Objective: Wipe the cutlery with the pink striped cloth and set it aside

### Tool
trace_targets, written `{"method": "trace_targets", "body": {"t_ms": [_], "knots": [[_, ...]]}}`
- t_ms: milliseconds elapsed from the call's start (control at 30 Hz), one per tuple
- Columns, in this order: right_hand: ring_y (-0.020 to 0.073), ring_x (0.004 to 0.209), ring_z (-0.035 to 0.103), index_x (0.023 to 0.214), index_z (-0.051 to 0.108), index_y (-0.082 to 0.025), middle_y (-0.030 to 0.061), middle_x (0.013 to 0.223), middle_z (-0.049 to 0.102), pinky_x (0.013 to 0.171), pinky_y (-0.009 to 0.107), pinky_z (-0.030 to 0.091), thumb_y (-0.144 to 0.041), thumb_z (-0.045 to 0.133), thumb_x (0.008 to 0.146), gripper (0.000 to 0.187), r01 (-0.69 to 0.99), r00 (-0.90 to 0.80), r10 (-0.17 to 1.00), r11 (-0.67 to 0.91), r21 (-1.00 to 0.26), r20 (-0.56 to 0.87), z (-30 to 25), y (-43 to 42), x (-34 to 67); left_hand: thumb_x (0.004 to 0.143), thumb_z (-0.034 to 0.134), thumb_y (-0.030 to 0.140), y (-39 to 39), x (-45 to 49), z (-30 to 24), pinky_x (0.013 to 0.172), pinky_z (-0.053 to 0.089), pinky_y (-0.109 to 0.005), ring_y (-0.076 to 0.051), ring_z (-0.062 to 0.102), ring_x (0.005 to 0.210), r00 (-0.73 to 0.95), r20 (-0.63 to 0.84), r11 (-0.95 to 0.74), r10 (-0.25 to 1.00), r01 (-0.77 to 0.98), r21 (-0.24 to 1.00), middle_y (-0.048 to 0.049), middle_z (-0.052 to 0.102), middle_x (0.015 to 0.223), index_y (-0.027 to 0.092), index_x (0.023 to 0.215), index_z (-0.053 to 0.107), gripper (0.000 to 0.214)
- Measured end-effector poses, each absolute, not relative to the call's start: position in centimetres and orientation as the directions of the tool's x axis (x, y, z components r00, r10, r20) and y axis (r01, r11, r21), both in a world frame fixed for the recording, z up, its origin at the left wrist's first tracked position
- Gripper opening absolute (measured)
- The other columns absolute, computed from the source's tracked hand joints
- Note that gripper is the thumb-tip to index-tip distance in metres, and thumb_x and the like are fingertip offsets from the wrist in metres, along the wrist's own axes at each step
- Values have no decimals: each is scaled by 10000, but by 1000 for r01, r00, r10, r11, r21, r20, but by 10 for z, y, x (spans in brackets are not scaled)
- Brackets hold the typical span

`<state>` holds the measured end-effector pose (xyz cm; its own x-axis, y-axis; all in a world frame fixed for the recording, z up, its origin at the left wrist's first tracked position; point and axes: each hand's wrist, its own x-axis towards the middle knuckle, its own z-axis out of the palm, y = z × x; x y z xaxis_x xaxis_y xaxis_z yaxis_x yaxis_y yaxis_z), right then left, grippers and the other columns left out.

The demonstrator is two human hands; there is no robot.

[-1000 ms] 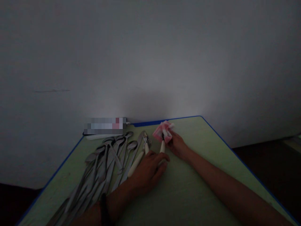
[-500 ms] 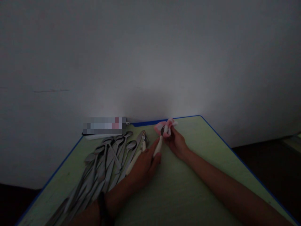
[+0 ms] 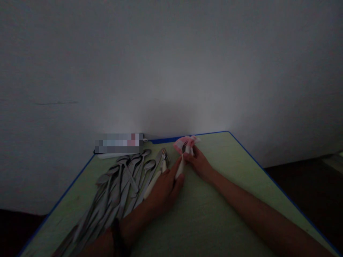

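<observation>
My left hand (image 3: 165, 187) grips the white handle of a small fork (image 3: 182, 161) that points away from me, its dark tines up at the far end. A pink and white cloth (image 3: 184, 144) is bunched in my right hand (image 3: 199, 163), pressed around the fork's neck just below the tines. Both hands rest low over the pale green table (image 3: 214, 214) near its far edge.
Several steel spoons and forks (image 3: 120, 189) lie fanned out to the left of my left hand, two with white handles (image 3: 155, 180). A long white object (image 3: 115, 155) lies at the table's far left edge. A grey wall stands right behind the blue-rimmed table.
My left hand has closed on the fork's handle and shifted slightly left. The fork's tines now show above the cloth, which my right hand has slid along the fork.
</observation>
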<state>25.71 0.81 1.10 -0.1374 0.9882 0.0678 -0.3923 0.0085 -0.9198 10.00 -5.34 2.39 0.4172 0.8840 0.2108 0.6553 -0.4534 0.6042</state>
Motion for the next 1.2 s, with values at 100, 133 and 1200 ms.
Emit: {"method": "trace_targets", "body": {"t_ms": [100, 133, 1200], "knots": [[156, 824, 589, 1032, 597, -201, 27, 955, 660, 756, 281, 454, -314, 707, 647, 416, -385, -85, 995, 12, -923, 49, 7, 11, 256, 930, 337, 342, -54, 100, 24, 896, 430, -389, -230, 585, 996, 412, 207, -446, 887, 652, 613, -133, 612, 1130, 166, 1434, 217, 547], [154, 786, 593, 962, 619, -183, 26, 879, 668, 754, 291, 459, -332, 673, 675, 328, -429, -57, 998, -14, -903, 12, 5, 12, 255, 932, 332, 342, -54, 100, 24, 904, 423, -389, -229, 580, 1009, 407, 210, -443, 889, 648, 620, -132, 607, 1137, 169, 1432, 221, 541], [158, 700, 618, 859, 631, -174, 36, 805, 683, 686, 304, 504, -389, 563, 781, 239, -681, -112, 984, -179, -710, -140, 10, 15, 256, 909, 380, 338, -55, 102, 20, 862, 452, -403, -244, 569, 985, 430, 227, -481, 874, 697, 531, -130, 601, 1129, 186, 1415, 258, 543]]}}
